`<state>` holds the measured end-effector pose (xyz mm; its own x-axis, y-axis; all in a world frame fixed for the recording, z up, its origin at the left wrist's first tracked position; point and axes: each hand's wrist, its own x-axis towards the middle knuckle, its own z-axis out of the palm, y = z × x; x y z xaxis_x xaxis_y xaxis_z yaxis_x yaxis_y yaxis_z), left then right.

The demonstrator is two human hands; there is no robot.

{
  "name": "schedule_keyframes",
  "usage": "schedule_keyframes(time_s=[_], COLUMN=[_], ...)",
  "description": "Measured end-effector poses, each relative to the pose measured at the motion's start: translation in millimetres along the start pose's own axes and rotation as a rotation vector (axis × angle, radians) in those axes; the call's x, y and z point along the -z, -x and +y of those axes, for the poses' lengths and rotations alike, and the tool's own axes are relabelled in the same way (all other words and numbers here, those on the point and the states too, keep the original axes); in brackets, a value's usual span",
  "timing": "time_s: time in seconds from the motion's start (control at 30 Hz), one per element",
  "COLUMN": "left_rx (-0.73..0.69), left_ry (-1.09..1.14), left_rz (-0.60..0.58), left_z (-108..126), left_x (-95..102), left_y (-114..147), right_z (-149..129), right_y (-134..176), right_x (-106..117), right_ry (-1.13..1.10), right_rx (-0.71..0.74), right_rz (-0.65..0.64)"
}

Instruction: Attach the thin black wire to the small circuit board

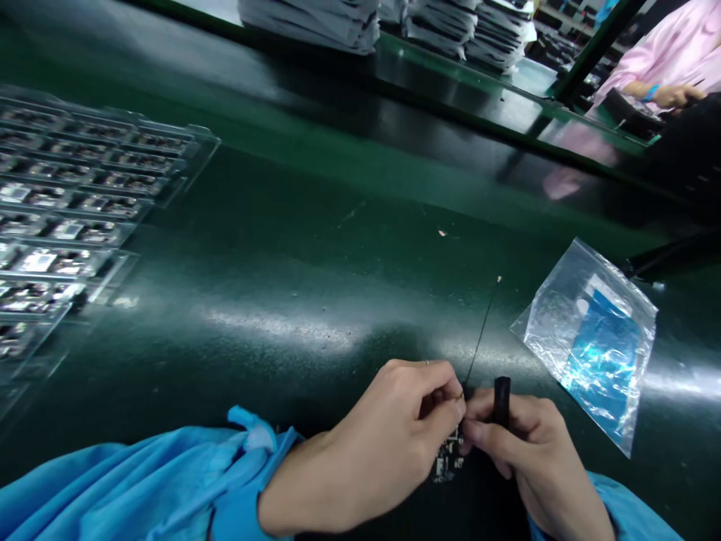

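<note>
A small circuit board is between my two hands, partly covered by their fingers. My left hand is closed in a pinch just above the board, at the lower end of a thin black cable. That cable runs up and away over the table to a small pale tip. Closed too, my right hand has a black stick-like tool between its fingers, its blunt end pointing up. The right thumb and index fingertips meet at the board's right edge. Exactly what the fingertips touch is hidden.
Clear plastic trays of circuit boards are on the left. A clear bag with a blue sheet lies right of my hands. Stacks of grey sheets stand on a shelf behind. A person in a pink sleeve works at far right.
</note>
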<state>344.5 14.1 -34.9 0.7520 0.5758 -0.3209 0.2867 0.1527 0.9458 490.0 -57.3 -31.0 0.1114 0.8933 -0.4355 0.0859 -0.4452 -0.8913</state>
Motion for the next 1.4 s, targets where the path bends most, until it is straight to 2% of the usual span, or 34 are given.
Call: schedule_keyframes(time_s=[0.1,0.27,0.5,0.6,0.77,0.87,0.97,1.07,1.27,1.4], left_rx=[-0.028,-0.005,-0.070,-0.061,-0.010,0.008,0.020,0.015,-0.016,-0.024], left_ry=[-0.086,-0.096,-0.179,-0.185,0.035,0.101,0.110,0.085,-0.013,-0.056], left_rz=[0.010,-0.006,0.042,0.044,-0.023,-0.052,-0.059,-0.053,-0.042,-0.030], left_z=[3.1,4.5,1.6,0.9,-0.9,-1.1,-1.0,-1.8,-2.6,-0.6], left_x=[0.3,-1.3,-7.6,-7.2,-2.5,-0.6,-0.8,-1.9,-2.9,-3.7], left_y=[0.6,2.3,5.3,3.6,0.3,0.7,1.8,2.3,4.5,5.5], right_z=[1.9,2.3,11.2,8.5,0.0,-2.1,-2.0,-0.2,3.6,3.3], right_y=[-0.7,0.6,6.9,5.0,-1.5,-2.6,-1.8,-1.1,-1.2,-1.0], right_x=[1.2,-1.0,-9.9,-7.3,2.7,5.0,4.4,3.6,4.1,2.3], right_ry=[0.080,0.222,0.303,0.236,-0.153,-0.227,-0.239,-0.231,-0.068,-0.010], right_rx=[0.087,0.254,0.418,0.303,-0.056,-0.137,-0.125,-0.049,0.060,0.071], right_rz=[-0.021,-0.022,0.138,0.093,-0.060,-0.084,-0.080,-0.069,-0.059,-0.049])
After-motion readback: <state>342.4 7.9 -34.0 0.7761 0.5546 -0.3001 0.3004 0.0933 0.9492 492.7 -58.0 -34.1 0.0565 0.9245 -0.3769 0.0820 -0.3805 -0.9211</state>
